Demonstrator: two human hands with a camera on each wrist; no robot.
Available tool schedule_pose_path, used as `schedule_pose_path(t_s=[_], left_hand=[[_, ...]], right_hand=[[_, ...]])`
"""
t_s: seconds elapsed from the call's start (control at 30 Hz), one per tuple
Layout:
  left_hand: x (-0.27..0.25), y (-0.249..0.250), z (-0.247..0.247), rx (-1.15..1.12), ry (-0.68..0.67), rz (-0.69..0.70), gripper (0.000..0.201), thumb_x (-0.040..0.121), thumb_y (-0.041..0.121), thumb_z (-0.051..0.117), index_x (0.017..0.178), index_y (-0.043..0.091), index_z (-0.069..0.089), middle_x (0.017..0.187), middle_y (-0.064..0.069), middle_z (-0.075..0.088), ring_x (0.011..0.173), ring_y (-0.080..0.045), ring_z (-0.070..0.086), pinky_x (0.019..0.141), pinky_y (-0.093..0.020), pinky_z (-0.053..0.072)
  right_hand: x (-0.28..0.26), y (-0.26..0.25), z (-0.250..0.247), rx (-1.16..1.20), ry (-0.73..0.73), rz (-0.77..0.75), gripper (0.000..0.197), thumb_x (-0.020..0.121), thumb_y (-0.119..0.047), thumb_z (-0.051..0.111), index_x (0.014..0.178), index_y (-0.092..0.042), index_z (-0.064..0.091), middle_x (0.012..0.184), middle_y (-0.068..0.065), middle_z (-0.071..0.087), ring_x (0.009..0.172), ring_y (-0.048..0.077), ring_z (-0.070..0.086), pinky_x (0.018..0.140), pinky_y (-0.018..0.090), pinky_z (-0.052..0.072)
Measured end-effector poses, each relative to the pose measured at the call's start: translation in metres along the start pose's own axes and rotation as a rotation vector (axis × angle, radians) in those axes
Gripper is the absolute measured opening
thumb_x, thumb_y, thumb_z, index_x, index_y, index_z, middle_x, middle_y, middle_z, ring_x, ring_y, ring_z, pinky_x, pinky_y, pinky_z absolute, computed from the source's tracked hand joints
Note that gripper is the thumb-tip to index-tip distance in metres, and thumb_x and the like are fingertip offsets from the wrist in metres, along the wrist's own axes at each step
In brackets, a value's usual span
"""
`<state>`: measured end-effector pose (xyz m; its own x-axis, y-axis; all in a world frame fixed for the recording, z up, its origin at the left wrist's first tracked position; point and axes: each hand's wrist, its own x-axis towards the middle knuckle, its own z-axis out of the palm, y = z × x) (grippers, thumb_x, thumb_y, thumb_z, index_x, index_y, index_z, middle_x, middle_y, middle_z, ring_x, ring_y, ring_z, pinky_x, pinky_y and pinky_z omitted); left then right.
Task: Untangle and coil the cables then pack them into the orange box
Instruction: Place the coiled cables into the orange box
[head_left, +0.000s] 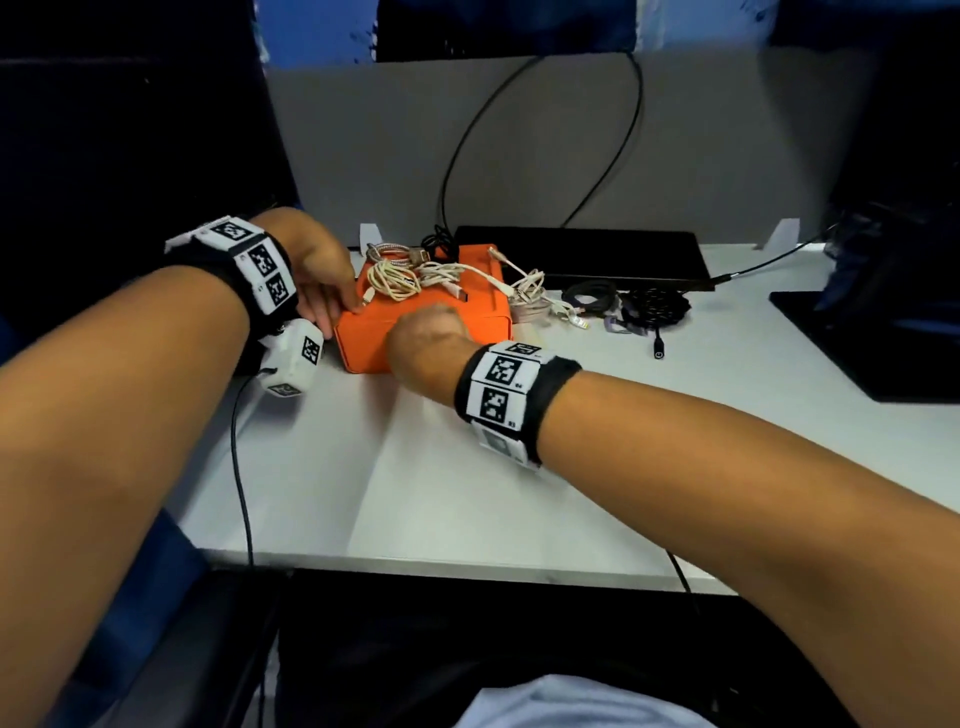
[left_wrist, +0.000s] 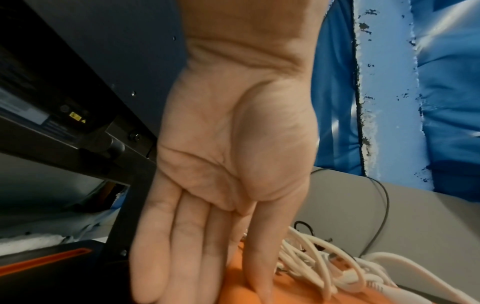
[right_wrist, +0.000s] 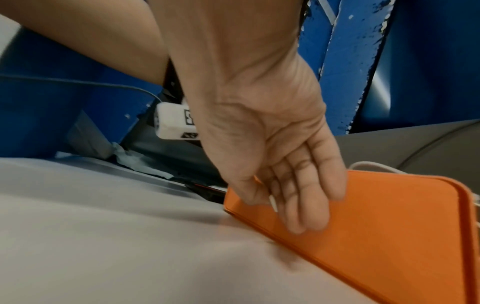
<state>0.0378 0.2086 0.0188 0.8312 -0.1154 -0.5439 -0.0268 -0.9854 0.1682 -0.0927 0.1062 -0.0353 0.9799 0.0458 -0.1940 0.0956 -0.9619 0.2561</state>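
The orange box (head_left: 374, 338) stands closed on the white table with a tangle of white and beige cables (head_left: 415, 275) lying on its lid. My left hand (head_left: 324, 291) is at the box's left side, fingers straight, thumb (left_wrist: 257, 257) pressing on the orange top beside the white cables (left_wrist: 311, 265). My right hand (head_left: 423, 338) reaches the box's front face; its straight fingers (right_wrist: 306, 205) lie flat against the orange wall (right_wrist: 376, 236). More white cables (head_left: 530, 299) and coiled black cables (head_left: 623, 306) lie to the right of the box.
A black flat device (head_left: 582, 254) lies behind the box, with a black cable looping up the grey partition (head_left: 363, 156). A dark pad (head_left: 883, 343) sits at the far right. White table surface (head_left: 467, 493) stretches in front of the box.
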Motion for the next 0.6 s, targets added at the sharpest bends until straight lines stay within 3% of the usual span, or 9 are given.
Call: schedule_pose_path(t_s=[0.17, 0.27, 0.33, 0.4, 0.47, 0.53, 0.6], left_hand=[[0.001, -0.001, -0.003, -0.02, -0.066, -0.016, 0.027, 0.103, 0.025, 0.057, 0.101, 0.001, 0.069, 0.086, -0.009, 0.079, 0.071, -0.017, 0.077, 0.063, -0.025, 0.055], [0.004, -0.006, -0.003, -0.029, -0.094, -0.024, 0.033, 0.102, 0.03, 0.06, 0.112, 0.0, 0.069, 0.107, -0.014, 0.077, 0.083, -0.019, 0.077, 0.065, -0.025, 0.057], [0.003, -0.006, -0.003, -0.028, -0.112, -0.031, 0.035, 0.102, 0.032, 0.058, 0.113, 0.0, 0.07, 0.112, -0.016, 0.076, 0.09, -0.02, 0.076, 0.067, -0.026, 0.058], [0.0, -0.004, -0.002, -0.02, -0.116, -0.027, 0.033, 0.104, 0.031, 0.055, 0.105, 0.002, 0.071, 0.099, -0.012, 0.079, 0.087, -0.02, 0.075, 0.067, -0.026, 0.058], [-0.001, -0.004, -0.003, -0.013, -0.113, -0.023, 0.031, 0.105, 0.029, 0.054, 0.101, 0.003, 0.071, 0.09, -0.009, 0.079, 0.082, -0.019, 0.076, 0.067, -0.027, 0.058], [0.0, -0.008, -0.003, -0.029, -0.112, -0.028, 0.031, 0.105, 0.029, 0.053, 0.106, 0.002, 0.07, 0.089, -0.009, 0.079, 0.078, -0.019, 0.076, 0.069, -0.029, 0.059], [0.002, -0.011, -0.003, -0.047, -0.101, -0.04, 0.032, 0.105, 0.028, 0.052, 0.111, 0.001, 0.068, 0.088, -0.009, 0.079, 0.076, -0.018, 0.076, 0.07, -0.029, 0.058]], right_hand=[[-0.06, -0.018, 0.008, -0.193, 0.085, -0.243, 0.024, 0.101, -0.019, 0.055, 0.122, -0.018, 0.067, 0.126, 0.003, 0.068, 0.112, 0.028, 0.068, 0.092, 0.041, 0.059], [-0.094, -0.019, 0.012, -0.226, 0.132, -0.352, 0.026, 0.103, -0.016, 0.048, 0.119, -0.021, 0.067, 0.126, 0.003, 0.069, 0.112, 0.027, 0.068, 0.086, 0.037, 0.058], [-0.108, -0.016, 0.012, -0.17, 0.209, -0.378, 0.025, 0.104, -0.016, 0.046, 0.117, -0.021, 0.067, 0.123, 0.003, 0.069, 0.109, 0.027, 0.069, 0.069, 0.032, 0.049], [-0.116, -0.007, 0.01, -0.093, 0.373, -0.352, 0.022, 0.105, -0.024, 0.044, 0.114, -0.02, 0.064, 0.116, 0.005, 0.069, 0.098, 0.028, 0.07, 0.053, 0.03, 0.032], [-0.118, 0.006, 0.008, -0.058, 0.447, -0.282, 0.029, 0.106, -0.033, 0.044, 0.125, -0.014, 0.057, 0.115, 0.008, 0.064, 0.09, 0.028, 0.066, 0.05, 0.032, 0.026], [-0.117, 0.018, 0.01, -0.058, 0.342, -0.262, 0.029, 0.104, -0.028, 0.049, 0.128, -0.011, 0.053, 0.097, 0.004, 0.057, 0.075, 0.024, 0.054, 0.056, 0.036, 0.035], [-0.122, 0.024, 0.01, -0.052, 0.225, -0.306, 0.018, 0.101, -0.012, 0.049, 0.118, -0.012, 0.056, 0.076, 0.0, 0.043, 0.065, 0.022, 0.046, 0.062, 0.036, 0.04]])
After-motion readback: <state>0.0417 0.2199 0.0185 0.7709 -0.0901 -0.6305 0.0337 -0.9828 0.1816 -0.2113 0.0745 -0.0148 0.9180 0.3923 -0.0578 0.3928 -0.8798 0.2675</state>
